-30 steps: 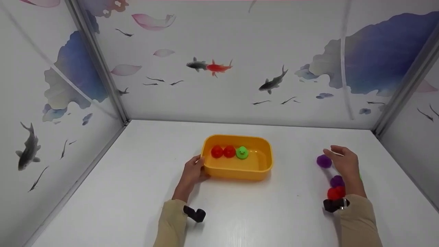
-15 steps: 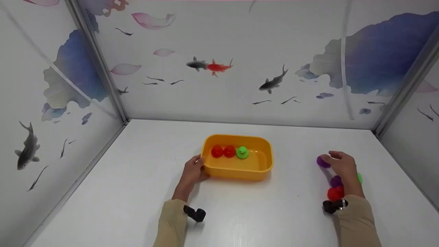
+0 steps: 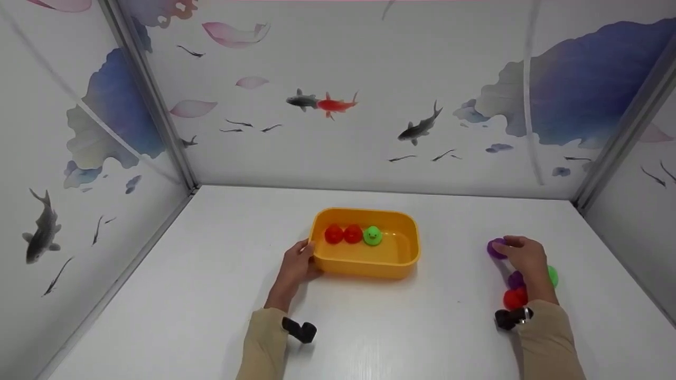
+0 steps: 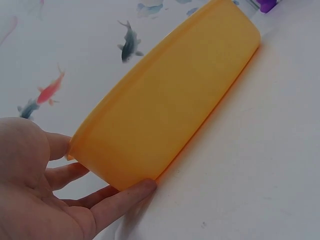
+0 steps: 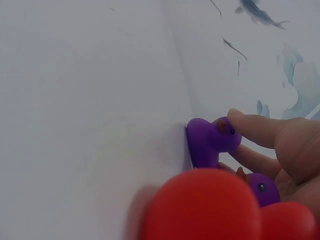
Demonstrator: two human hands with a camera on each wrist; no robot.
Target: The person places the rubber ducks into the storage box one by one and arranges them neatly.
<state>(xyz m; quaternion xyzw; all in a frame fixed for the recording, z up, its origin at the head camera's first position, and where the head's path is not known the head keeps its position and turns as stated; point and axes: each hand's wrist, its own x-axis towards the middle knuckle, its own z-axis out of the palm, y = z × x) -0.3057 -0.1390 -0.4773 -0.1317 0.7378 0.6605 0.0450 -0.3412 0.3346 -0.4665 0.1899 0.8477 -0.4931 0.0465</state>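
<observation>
I see smooth plastic in the yellow tub (image 3: 364,268), glossy enough inside to show a glint. The purple duck (image 5: 201,142) looks like smooth, low-sheen plastic or rubber, as does the red toy (image 5: 200,210). My beige sleeves (image 3: 262,338) are matt cloth; the white desk (image 3: 369,332) is smooth and faintly glossy; the grey corner post (image 3: 148,95) looks like metal.

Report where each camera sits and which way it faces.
Head: worn on the head, facing forward and down at the table; the left hand, the right hand and both sleeves show.
Left wrist: worn there, facing forward along the outer side of the yellow box; the left hand shows.
Right wrist: worn there, facing past red toys to the farther purple duck; the right hand shows.
Shared: head and left wrist both show the yellow box and left hand.
</observation>
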